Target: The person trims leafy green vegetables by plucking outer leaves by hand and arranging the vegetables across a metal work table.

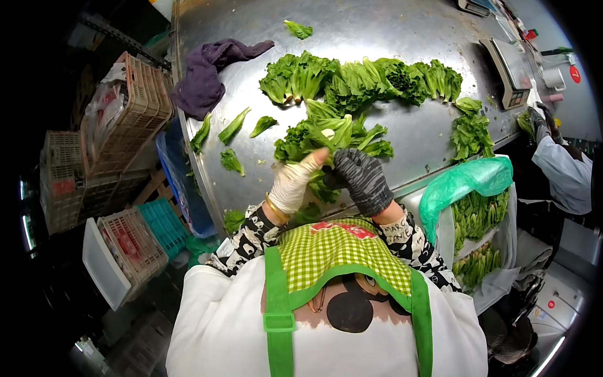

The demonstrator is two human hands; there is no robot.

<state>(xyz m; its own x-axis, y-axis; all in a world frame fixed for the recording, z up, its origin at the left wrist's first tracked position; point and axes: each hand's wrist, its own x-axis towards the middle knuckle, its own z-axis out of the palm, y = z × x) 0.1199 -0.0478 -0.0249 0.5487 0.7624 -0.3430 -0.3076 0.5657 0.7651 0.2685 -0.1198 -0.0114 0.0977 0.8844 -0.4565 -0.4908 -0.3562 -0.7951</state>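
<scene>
My left hand (292, 186), in a pale glove with the thumb tip bare, is closed on lettuce leaves (323, 188) just above the table's near edge. Beside it, my right hand (364, 181) in a dark grey knit glove has its fingers curled together; what they grip is hidden. Directly beyond both hands lies a pile of green lettuce (339, 131), one pale cut stem end facing me. Farther back, a row of lettuce heads (361, 83) stretches across the metal table (245, 188). Loose leaves (235, 125) are scattered left of my hands.
A purple cloth (210, 75) lies at the table's left. More lettuce (471, 135) sits right, near a scale (512, 72). A lined crate of lettuce (480, 217) with green plastic (465, 182) stands at my right. Stacked crates (129, 113) stand left. Another person's sleeve (562, 169) appears far right.
</scene>
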